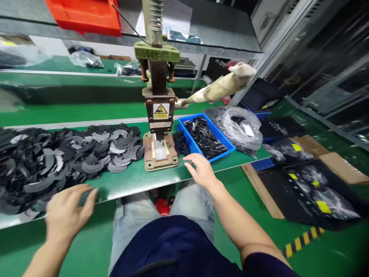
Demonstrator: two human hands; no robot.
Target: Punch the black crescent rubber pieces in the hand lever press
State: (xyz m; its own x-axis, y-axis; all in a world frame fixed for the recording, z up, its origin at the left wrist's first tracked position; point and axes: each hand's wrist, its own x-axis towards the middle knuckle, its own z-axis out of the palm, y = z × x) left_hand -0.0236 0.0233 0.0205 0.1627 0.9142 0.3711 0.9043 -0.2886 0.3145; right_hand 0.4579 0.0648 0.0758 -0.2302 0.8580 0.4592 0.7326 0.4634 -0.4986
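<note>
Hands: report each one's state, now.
Left hand: open, nothing visible in it, beside the black pieces.
Right hand: open, thumb and fingers apart, nothing visible in it, near the blue tray.

Dark curved pieces (92, 166) are heaped at frame left, near the left hand (69, 207); a press (158, 92) is seen centrally.

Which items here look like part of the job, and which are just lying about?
Likely in use:
- lever press
- loose curved pieces, by the left hand
- blue tray of small black parts, near the right hand

Probably just lying about:
- red bin, upper shelf
- yellow-labelled bags, far right
</note>
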